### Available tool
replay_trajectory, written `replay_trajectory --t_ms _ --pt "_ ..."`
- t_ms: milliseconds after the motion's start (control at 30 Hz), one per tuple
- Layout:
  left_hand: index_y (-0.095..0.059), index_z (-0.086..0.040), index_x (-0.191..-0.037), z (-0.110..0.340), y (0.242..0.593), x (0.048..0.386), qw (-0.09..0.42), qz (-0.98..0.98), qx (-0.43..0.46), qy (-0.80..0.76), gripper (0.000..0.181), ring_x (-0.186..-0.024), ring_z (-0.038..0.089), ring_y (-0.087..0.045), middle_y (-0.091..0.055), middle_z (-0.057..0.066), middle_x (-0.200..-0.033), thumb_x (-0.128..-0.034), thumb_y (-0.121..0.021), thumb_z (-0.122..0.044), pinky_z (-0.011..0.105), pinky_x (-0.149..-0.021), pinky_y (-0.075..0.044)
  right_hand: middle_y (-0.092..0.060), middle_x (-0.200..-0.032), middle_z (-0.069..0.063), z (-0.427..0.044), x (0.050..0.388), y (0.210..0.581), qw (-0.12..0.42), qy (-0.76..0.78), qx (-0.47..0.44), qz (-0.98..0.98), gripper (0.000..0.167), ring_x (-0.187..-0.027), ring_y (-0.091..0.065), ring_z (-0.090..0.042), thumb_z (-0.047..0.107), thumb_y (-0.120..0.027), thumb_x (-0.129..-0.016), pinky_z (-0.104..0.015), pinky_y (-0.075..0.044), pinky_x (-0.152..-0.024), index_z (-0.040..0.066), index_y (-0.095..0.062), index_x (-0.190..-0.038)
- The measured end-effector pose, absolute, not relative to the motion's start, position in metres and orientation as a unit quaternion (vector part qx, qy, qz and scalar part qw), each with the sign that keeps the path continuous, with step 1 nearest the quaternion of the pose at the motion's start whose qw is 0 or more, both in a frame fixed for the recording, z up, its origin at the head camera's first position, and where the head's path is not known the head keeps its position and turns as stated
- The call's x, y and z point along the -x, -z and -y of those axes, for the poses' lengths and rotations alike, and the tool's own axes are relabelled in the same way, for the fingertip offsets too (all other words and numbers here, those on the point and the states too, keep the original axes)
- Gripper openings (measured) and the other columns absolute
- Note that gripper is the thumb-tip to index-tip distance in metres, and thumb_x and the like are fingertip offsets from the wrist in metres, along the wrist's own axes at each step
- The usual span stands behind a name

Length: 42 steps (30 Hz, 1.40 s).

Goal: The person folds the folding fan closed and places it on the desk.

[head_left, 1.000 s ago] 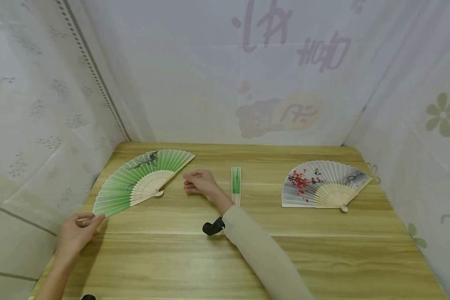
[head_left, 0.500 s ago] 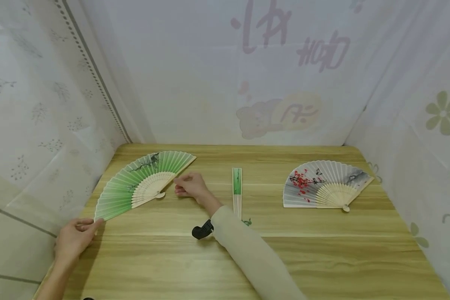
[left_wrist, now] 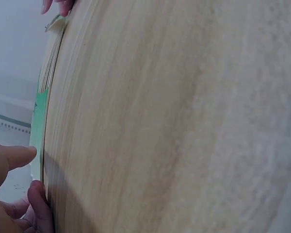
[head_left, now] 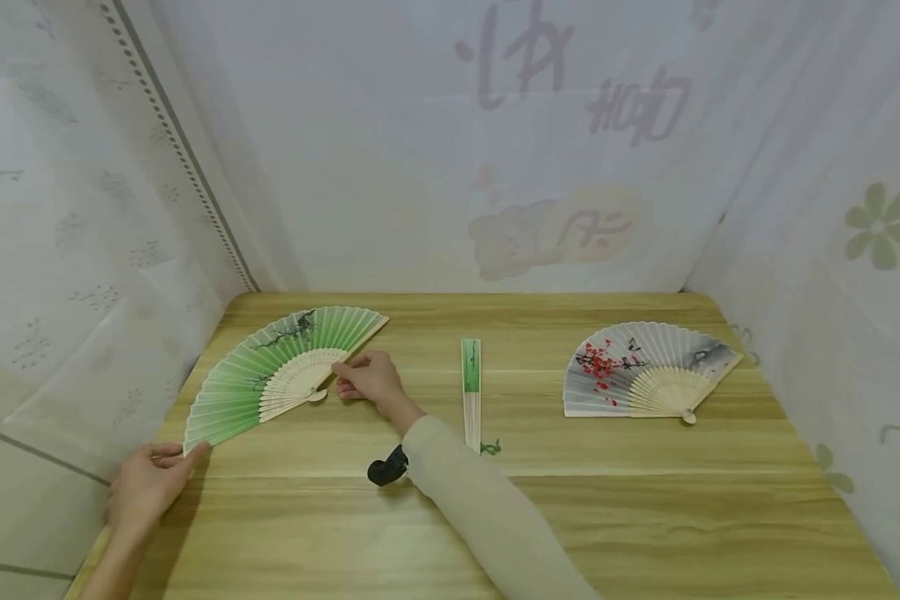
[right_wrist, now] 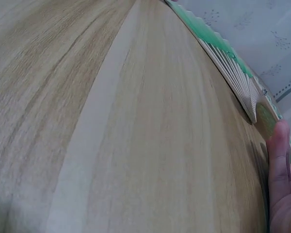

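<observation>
A green folding fan (head_left: pixel 247 375) with a dark branch print lies spread at the table's left, its pale ribs meeting at a rounded pivot end. My left hand (head_left: pixel 146 487) pinches its near left corner, thumb above and fingers curled at the edge; in the left wrist view the thumb (left_wrist: pixel 19 158) lies over the green leaf. At the other side, my right hand (head_left: pixel 371 379) has its thumb on the right outer rib near the pivot, fingers curled beside it. In the right wrist view the fan's edge (right_wrist: pixel 233 73) runs to the fingers (right_wrist: pixel 280 155); part of that hand is cut off.
A closed green fan (head_left: pixel 472 383) with a green tassel (head_left: pixel 491 447) lies upright in mid-table. To the right is a spread grey fan (head_left: pixel 652 367) with red blossoms. White printed cloth (head_left: pixel 360 167) encloses the wooden table (head_left: pixel 645 525) on three sides.
My right hand has moved left and slightly nearer, from beside the green fan to its right outer rib. The left hand stays at the corner. More of the closed fan and its tassel shows.
</observation>
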<state>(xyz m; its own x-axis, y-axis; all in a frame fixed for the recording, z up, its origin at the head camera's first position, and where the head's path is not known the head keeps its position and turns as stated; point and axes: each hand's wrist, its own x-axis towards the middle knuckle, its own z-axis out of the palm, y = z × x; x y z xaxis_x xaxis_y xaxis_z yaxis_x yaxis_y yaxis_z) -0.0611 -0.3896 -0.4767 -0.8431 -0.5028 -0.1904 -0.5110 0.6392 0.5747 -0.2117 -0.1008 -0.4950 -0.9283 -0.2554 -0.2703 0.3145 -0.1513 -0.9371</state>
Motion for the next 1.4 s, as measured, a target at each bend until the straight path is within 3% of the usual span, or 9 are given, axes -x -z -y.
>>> replay_trajectory --t_ms 500,767,1033,1267,1400 --pt "-0.059 0.009 -0.126 0.39 0.474 0.06 0.009 -0.909 0.276 -0.311 0.078 -0.098 0.046 -0.062 -0.069 0.023 -0.107 -0.0937 -0.062 -0.062 0.057 -0.072 -0.046 -0.07 -0.065 -0.008 0.123 0.209 0.49 0.129 0.69 -0.096 -0.706 0.016 -0.051 -0.068 -0.018 0.011 -0.08 -0.091 -0.025 -0.056 -0.048 0.005 -0.064 -0.092" --pt "-0.064 0.007 -0.122 0.394 0.474 0.06 0.025 -0.912 0.281 -0.299 0.077 -0.091 0.043 -0.062 -0.072 0.013 -0.094 -0.0926 -0.062 -0.064 0.053 -0.064 -0.045 -0.068 -0.06 -0.01 0.125 0.213 0.488 0.149 0.688 -0.129 -0.699 0.018 -0.047 -0.066 -0.016 0.006 -0.082 -0.087 -0.025 -0.055 -0.046 0.001 -0.065 -0.094" --pt "-0.066 0.004 -0.112 0.398 0.474 0.06 0.025 -0.921 0.264 -0.285 0.067 -0.089 0.039 -0.06 -0.068 0.01 -0.092 -0.0934 -0.064 -0.06 0.05 -0.064 -0.042 -0.067 -0.058 -0.007 0.125 0.215 0.486 0.158 0.679 -0.143 -0.703 0.019 -0.045 -0.063 -0.012 0.004 -0.084 -0.085 -0.024 -0.054 -0.046 0.007 -0.065 -0.081" --pt "-0.063 0.005 -0.112 0.396 0.474 0.058 0.022 -0.921 0.255 -0.294 0.064 -0.083 0.031 -0.058 -0.064 0.01 -0.093 -0.0953 -0.064 -0.057 0.047 -0.062 -0.042 -0.061 -0.059 -0.004 0.122 0.212 0.477 0.177 0.713 -0.144 -0.663 0.014 -0.045 -0.049 -0.008 -0.004 -0.077 -0.087 -0.02 -0.04 -0.042 0.003 -0.071 -0.076" --pt "-0.062 0.006 -0.113 0.396 0.473 0.057 0.002 -0.922 0.238 -0.305 0.061 -0.082 0.027 -0.058 -0.066 0.011 -0.093 -0.0963 -0.066 -0.053 0.044 -0.064 -0.042 -0.059 -0.061 -0.004 0.119 0.212 0.476 0.19 0.739 -0.142 -0.631 0.013 -0.047 -0.048 -0.008 -0.005 -0.074 -0.088 -0.019 -0.038 -0.043 0.001 -0.071 -0.078"
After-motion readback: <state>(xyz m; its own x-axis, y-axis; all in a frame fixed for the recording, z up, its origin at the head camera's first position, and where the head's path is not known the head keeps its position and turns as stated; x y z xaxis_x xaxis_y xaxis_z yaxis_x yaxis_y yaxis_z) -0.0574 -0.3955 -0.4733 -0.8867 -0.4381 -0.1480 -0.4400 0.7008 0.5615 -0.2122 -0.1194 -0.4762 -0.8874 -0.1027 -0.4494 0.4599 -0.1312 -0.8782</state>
